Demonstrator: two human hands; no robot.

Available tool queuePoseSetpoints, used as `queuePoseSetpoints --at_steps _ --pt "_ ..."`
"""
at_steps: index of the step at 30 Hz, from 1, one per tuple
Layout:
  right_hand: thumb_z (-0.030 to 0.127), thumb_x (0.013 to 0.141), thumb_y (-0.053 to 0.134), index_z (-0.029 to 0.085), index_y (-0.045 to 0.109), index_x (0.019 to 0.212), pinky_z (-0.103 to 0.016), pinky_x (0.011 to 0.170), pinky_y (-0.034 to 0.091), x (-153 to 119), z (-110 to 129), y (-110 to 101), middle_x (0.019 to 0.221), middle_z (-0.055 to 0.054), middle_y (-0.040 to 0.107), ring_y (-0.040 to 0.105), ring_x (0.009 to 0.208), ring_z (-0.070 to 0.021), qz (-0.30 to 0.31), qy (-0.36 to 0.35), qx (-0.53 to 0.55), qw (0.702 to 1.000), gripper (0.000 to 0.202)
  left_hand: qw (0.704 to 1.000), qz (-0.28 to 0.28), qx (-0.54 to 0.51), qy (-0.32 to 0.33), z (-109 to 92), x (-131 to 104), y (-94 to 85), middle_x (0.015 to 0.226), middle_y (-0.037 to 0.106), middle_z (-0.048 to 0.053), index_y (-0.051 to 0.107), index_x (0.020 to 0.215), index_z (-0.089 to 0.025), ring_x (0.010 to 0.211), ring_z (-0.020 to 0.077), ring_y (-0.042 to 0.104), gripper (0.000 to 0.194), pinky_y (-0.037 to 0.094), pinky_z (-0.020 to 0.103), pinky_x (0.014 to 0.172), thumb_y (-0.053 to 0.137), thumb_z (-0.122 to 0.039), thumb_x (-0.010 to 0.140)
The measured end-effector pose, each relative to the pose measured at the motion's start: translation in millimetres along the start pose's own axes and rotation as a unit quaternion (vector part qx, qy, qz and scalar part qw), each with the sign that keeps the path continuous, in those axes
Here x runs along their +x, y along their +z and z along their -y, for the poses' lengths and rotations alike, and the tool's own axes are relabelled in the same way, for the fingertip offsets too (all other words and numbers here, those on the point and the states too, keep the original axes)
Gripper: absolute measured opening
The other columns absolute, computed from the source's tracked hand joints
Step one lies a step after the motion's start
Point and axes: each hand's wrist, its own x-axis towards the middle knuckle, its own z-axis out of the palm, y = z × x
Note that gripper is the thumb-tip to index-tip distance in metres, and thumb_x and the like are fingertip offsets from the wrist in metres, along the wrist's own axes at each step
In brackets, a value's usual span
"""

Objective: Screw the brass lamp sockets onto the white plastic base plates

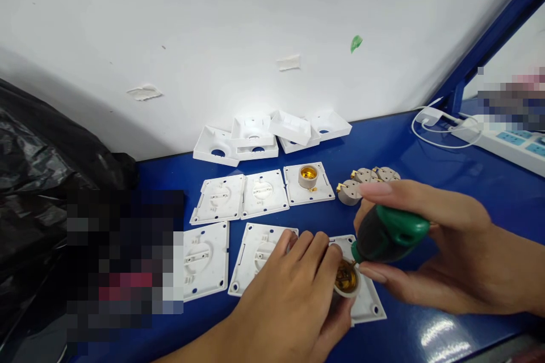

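Observation:
My right hand (451,249) grips a screwdriver (389,233) with a green and black handle. The driver's tip points down at the brass inside of a round lamp socket (346,279). My left hand (293,289) is closed round that socket, holding it on a square white plate (369,302). Part of the plate is hidden under my fingers. Just left of my left hand lies another white plate (247,269) with a round raised centre. Behind my hands, a socket (308,176) stands upright on a further plate (296,195).
Several grey sockets (349,193) sit behind my right hand. White square covers (215,144) lie along the wall. More plates (219,198) are on the blue table (361,147). A power strip (502,144) with white cables is at right, a black bag (34,181) at left.

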Motion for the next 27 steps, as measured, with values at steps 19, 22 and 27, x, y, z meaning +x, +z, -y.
queuePoseSetpoints --at_steps 19,22,27 --pt "0.016 0.092 0.069 0.024 0.018 0.164 -0.027 0.081 0.063 -2.2 2.1 -1.1 0.134 -0.007 0.070 0.076 0.103 -0.0190 0.007 0.006 -0.008 1.000 0.088 1.000 -0.004 -0.009 0.000 0.1 1.0 0.0 0.123 0.068 0.012 0.058 0.122 -0.015 0.114 0.0330 0.064 0.027 0.048 0.055 0.104 0.060 -0.024 0.098" --pt "0.016 0.092 0.068 0.024 0.016 0.165 -0.032 0.087 0.063 -1.2 2.5 -1.3 0.137 -0.008 0.068 0.075 0.105 -0.0206 0.013 0.009 -0.019 1.000 0.090 1.000 -0.003 -0.007 -0.001 -0.1 0.4 -0.3 0.124 0.067 0.013 0.058 0.123 -0.015 0.115 0.0331 0.063 0.027 0.047 0.055 0.104 0.059 -0.025 0.099" --pt "0.022 0.097 0.064 0.027 0.014 0.165 -0.029 0.071 0.063 -1.0 4.1 -2.5 0.136 -0.006 0.069 0.075 0.092 -0.0180 0.017 0.025 -0.046 0.998 0.085 1.000 0.002 -0.009 0.000 0.9 -0.6 0.8 0.122 0.067 0.012 0.058 0.123 -0.015 0.113 0.0321 0.062 0.026 0.046 0.054 0.104 0.059 -0.025 0.099"
